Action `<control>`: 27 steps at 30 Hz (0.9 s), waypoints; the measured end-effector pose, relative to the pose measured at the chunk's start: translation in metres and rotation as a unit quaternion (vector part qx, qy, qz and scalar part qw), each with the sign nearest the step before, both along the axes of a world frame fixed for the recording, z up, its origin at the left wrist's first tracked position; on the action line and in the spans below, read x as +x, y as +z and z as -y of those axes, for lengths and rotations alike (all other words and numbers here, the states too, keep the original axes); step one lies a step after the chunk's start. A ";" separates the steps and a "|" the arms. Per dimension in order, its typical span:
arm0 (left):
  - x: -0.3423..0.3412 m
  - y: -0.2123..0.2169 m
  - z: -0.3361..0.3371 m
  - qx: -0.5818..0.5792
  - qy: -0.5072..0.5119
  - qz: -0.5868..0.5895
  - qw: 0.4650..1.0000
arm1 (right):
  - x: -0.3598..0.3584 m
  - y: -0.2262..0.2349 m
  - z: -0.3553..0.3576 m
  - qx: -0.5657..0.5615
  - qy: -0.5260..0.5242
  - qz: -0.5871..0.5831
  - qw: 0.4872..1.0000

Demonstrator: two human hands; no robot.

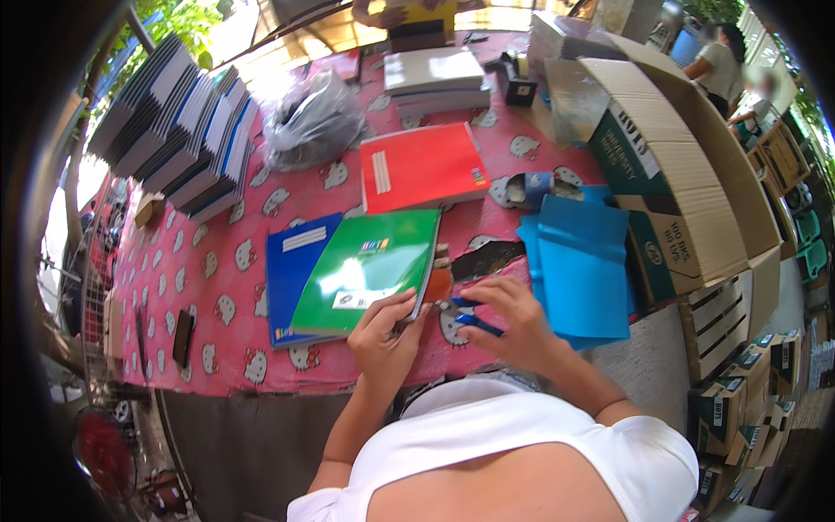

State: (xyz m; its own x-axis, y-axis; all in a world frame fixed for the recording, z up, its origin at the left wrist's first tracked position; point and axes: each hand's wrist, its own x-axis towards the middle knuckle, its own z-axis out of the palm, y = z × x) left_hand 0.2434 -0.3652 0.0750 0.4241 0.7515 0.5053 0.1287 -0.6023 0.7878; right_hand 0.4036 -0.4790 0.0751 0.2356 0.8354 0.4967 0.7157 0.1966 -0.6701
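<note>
A green notebook (370, 270) lies partly over a blue notebook (291, 261) at the table's front edge. My left hand (385, 337) is closed on the green notebook's near right corner, thumb and fingers pinching its edge. Blue-handled pliers (474, 324) are in my right hand (519, 324), fingers around the handles, with their jaws pointing left at the notebook's spine edge. Whether the jaws touch the notebook is too small to tell. Just right of the pliers lie bright blue plastic sheets (581, 261). Beyond, a red notebook (424, 165) tops a low pile.
Tall notebook stacks (183, 130) stand at the far left, beside a grey plastic bag (315, 122). White-topped books (435, 74) are piled at the back. An open cardboard box (670, 174) borders the right side. Another person's hands (391, 16) show across the pink patterned table (226, 270).
</note>
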 end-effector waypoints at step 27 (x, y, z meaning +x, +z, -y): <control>-0.024 -0.005 -0.063 0.224 0.110 0.056 0.967 | 0.013 -0.013 -0.002 -0.092 -0.006 -0.228 0.969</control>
